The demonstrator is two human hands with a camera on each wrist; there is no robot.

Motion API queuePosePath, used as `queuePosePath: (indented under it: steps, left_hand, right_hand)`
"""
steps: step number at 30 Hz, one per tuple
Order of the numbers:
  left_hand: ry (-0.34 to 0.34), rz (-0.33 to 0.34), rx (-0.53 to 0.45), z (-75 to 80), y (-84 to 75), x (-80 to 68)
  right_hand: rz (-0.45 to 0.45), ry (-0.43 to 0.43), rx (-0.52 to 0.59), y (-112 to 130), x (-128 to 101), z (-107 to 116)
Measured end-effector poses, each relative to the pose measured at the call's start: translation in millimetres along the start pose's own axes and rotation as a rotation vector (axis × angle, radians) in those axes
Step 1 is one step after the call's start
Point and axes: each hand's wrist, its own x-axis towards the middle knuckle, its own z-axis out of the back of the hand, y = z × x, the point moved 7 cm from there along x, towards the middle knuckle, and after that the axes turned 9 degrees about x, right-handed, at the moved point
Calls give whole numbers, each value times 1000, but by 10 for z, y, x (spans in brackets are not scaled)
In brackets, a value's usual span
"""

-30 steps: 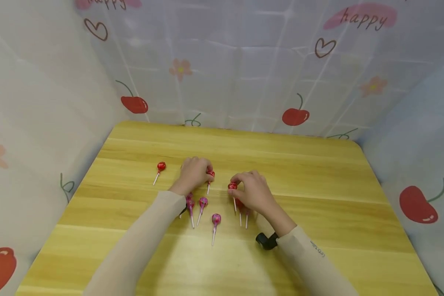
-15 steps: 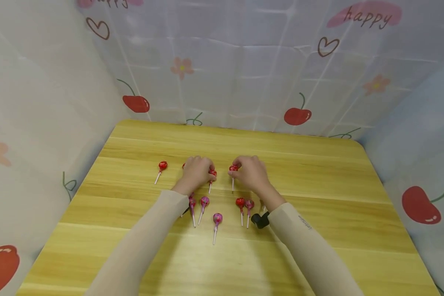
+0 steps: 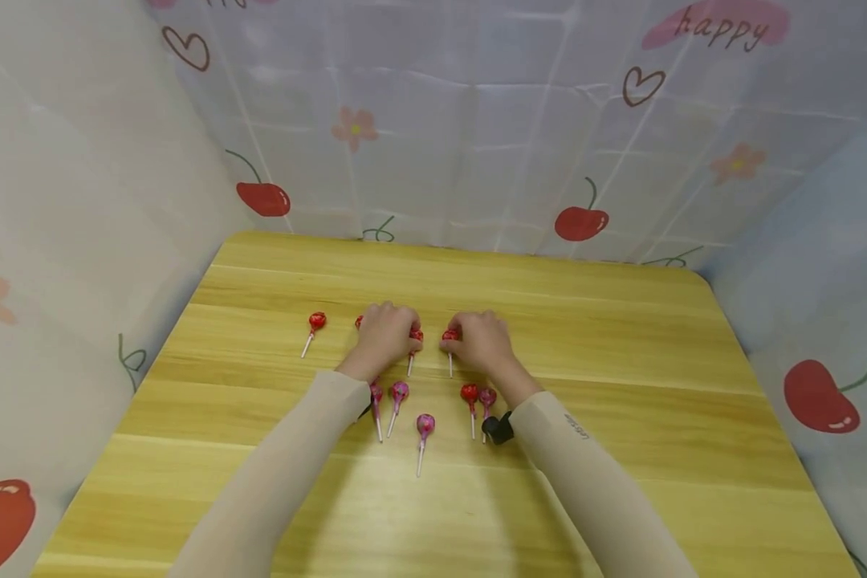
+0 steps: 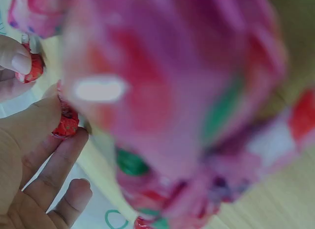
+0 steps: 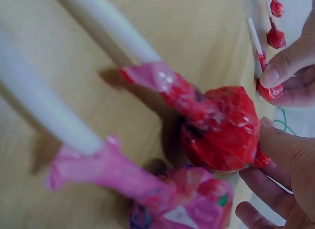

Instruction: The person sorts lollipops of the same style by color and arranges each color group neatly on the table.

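Note:
Several wrapped lollipops lie on the wooden table [image 3: 621,361]. My left hand [image 3: 384,333] pinches the head of a red lollipop [image 3: 415,335] [image 4: 66,123]. Just to its right, my right hand [image 3: 479,341] pinches another red lollipop [image 3: 450,335], whose stick points toward me. The two heads sit side by side, a little apart. In the left wrist view a blurred pink lollipop [image 4: 172,101] fills most of the frame. Close up in the right wrist view are a red lollipop [image 5: 221,128] and a pink lollipop [image 5: 182,199], with my right hand [image 5: 290,165] beyond them.
A lone red lollipop [image 3: 316,322] lies left of my left hand, and another peeks out behind it [image 3: 359,322]. Nearer me lie pink lollipops [image 3: 400,392] [image 3: 424,423] and a red and pink pair [image 3: 470,393]. Patterned cloth walls [image 3: 433,144] enclose the table.
My right hand has carried its red lollipop away from me and slightly left, bringing it beside the one under my left hand. The left hand has stayed put.

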Motion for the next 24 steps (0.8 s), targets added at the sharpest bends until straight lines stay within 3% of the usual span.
queuePosePath:
  steps: [5, 13, 19, 24]
  left_hand:
    - [17, -9, 15, 20, -26, -14]
    - [-25, -11, -32, 30, 0, -30]
    - [-109, -41, -57, 146, -77, -80]
    - [-176, -121, -80, 318, -356, -223]
  right_hand:
    - [-9, 1, 6, 8, -14, -28]
    - [13, -11, 26, 15, -28, 54]
    - [47, -85, 174, -81, -164, 441]
    - [84, -136, 263, -273, -413, 772]
